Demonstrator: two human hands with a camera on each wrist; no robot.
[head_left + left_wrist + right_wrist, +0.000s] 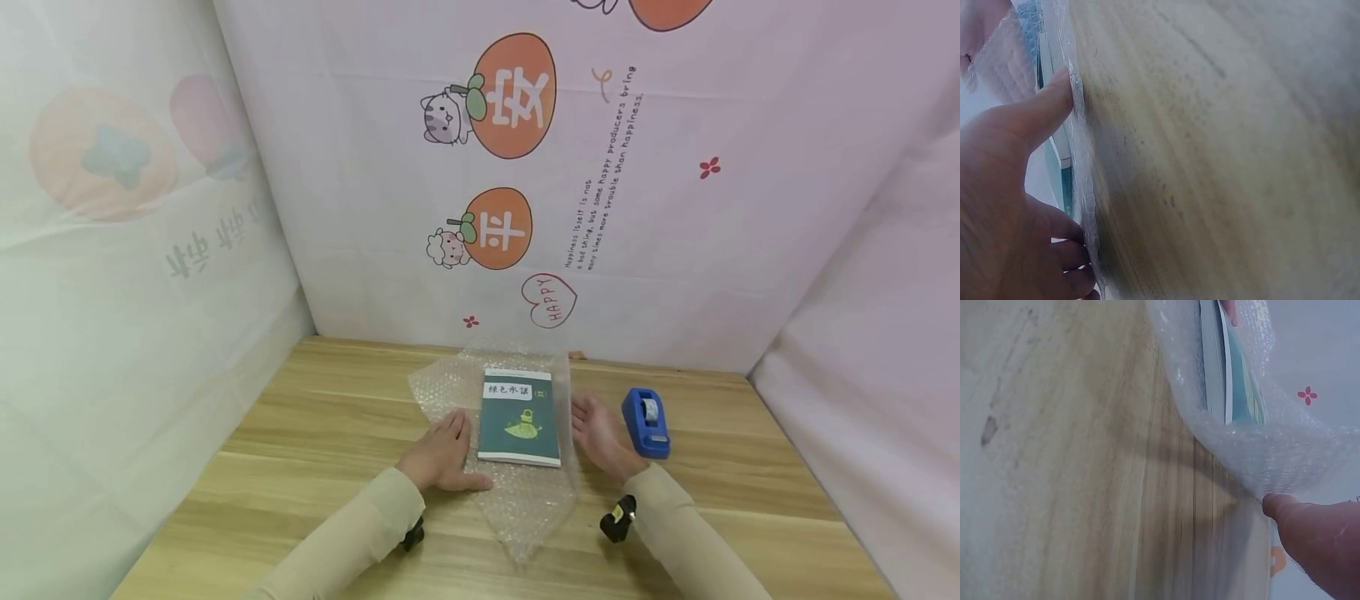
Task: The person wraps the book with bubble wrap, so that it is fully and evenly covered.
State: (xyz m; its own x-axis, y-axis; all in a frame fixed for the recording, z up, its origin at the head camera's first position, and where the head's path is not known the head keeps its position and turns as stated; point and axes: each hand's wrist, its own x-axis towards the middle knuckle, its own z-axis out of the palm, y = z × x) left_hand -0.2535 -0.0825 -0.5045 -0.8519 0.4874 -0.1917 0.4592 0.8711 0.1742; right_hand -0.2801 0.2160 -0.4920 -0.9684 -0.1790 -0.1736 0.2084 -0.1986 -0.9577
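As left hand (pixel 444 457) and, apparently, right hand (pixel 604 437) touched bubble wrap (pixel 525 504) without gripping, book (pixel 517 450) near table's (pixel 750 492) far edge seemed light, bendable, best held by its sides.

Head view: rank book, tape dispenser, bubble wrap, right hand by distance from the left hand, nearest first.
From the left hand:
1. Bubble wrap: touching the hand.
2. Book: just to the hand's right, lying on the wrap.
3. Right hand: past the book's right side.
4. Blue tape dispenser: farthest right, beyond the right hand.
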